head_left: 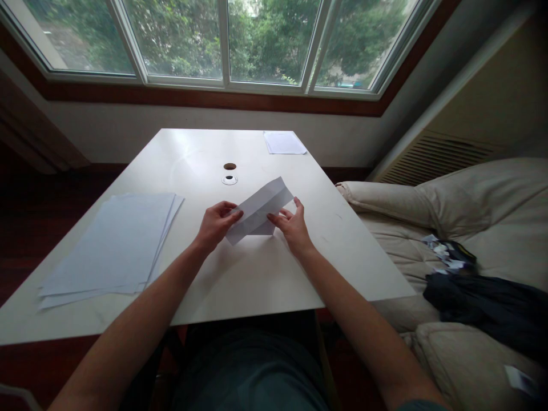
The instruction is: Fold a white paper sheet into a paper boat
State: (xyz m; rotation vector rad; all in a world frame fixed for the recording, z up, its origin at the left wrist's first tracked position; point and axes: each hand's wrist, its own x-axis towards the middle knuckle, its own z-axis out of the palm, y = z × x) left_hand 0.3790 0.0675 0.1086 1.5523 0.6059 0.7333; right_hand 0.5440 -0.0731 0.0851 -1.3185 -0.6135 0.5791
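A folded sheet of white paper (263,201) is held tilted just above the table, between my two hands. My left hand (216,224) pinches its left end, thumb on top and fingers curled behind. At the right side my right hand (292,224) grips it between thumb and fingers, with the index finger near its upper right corner. A flap of the paper hangs below the main strip. Part of the paper's underside is hidden from me.
A stack of white paper (115,240) lies on the white table (257,285) at left. Near the far right corner is a smaller stack of sheets (285,142). A round hole (230,166) and a ring-shaped cover (229,180) are mid-table. A beige sofa (385,205) stands at right.
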